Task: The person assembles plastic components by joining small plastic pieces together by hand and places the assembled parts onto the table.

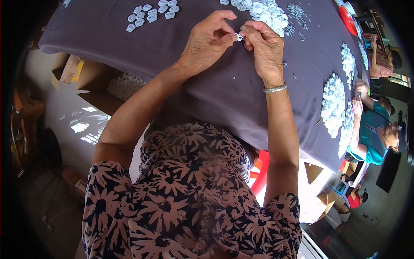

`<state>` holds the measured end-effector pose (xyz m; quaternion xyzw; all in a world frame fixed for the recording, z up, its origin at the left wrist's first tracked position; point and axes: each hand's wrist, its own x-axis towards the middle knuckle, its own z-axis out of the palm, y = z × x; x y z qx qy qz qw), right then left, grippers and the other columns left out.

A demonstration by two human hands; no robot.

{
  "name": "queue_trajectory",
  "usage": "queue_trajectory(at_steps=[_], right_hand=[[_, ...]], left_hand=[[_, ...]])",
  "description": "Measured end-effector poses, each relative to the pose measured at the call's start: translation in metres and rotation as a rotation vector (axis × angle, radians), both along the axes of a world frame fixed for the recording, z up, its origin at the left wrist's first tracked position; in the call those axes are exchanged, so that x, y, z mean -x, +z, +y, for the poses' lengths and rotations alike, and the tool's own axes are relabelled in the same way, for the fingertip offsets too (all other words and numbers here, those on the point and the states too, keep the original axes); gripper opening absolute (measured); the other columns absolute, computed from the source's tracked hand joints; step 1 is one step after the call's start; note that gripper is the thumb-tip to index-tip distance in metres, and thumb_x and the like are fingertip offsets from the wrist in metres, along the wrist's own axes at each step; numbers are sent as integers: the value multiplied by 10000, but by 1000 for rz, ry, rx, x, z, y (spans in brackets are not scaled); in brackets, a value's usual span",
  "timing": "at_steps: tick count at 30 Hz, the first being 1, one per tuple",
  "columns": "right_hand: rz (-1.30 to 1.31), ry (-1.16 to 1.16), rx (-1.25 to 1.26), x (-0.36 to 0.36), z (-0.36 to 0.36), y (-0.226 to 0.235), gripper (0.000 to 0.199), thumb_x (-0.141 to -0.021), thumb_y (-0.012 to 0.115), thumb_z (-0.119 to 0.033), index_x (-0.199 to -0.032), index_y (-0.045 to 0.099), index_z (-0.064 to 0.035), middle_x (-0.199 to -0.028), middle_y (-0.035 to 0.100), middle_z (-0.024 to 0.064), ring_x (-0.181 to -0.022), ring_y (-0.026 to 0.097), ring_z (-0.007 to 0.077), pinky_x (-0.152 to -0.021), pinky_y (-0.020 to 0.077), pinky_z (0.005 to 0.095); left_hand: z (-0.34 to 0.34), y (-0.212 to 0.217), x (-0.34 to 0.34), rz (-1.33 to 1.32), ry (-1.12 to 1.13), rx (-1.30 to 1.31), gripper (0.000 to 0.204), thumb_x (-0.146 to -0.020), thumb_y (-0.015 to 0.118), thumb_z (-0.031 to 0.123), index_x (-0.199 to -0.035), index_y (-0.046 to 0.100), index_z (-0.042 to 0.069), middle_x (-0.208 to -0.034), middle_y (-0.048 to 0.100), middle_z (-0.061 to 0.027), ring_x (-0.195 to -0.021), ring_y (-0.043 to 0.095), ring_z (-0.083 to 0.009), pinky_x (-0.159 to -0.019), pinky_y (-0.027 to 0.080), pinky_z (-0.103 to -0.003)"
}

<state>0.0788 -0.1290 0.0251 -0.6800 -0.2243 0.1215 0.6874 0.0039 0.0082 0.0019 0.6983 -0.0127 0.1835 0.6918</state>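
Over the dark table, my left hand (209,41) pinches a small white plastic piece (239,37) between thumb and fingers, with its index finger raised. My right hand (265,45) meets it from the other side, its thumb and fingers closed at the piece's edge; whatever lies between them is too small to make out. Just beyond my right hand is a heap of white plastic pieces (269,15). Small metal screws (297,12) lie loose to the right of that heap. A loose group of white pieces (151,16) rests at the far left.
A dark cloth (207,99) covers the table. More white pieces (334,101) are heaped along its right side, where a person in a teal shirt (371,136) works. An opened cardboard box (97,88) with white pieces stands below the table's left edge. A red tray (348,20) sits at the far right.
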Motion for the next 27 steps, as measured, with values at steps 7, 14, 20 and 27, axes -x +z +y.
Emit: queue_trajectory(at_steps=[7, 14, 20, 27], right_hand=[[18, 8, -17, 1, 0, -4, 134, -851, 654, -59, -956, 678, 21, -718, 598, 7, -595, 485, 67, -535, 376, 205], [-13, -12, -16, 2, 1, -4, 144, -852, 667, -73, -963, 680, 18, -703, 585, -2, -593, 481, 65, -535, 376, 204], [-52, -21, 52, 4, 1, -4, 122, -851, 664, -64, -946, 680, 12, -692, 575, -8, -585, 482, 59, -531, 382, 201], [14, 25, 40, 3, -2, -2, 103, -838, 658, -46, -918, 670, 19, -694, 573, 2, -571, 491, 66, -494, 412, 223]], left_hand=[[2, -6, -3, -58, 40, -7, 342, -836, 627, 7, -1161, 524, 31, -771, 628, -16, -696, 573, -53, -655, 478, -208], [1, -3, -2, -92, 78, -85, 351, -831, 632, 8, -1161, 514, 26, -790, 634, -31, -708, 585, -64, -667, 490, -213], [-3, 1, -2, -108, 62, 115, 93, -839, 616, -29, -932, 606, -26, -865, 603, -24, -752, 558, -58, -673, 461, -203], [2, -8, -3, -158, 53, -89, 39, -824, 632, -35, -829, 597, -20, -1164, 520, -86, -793, 549, -63, -682, 456, -214]])
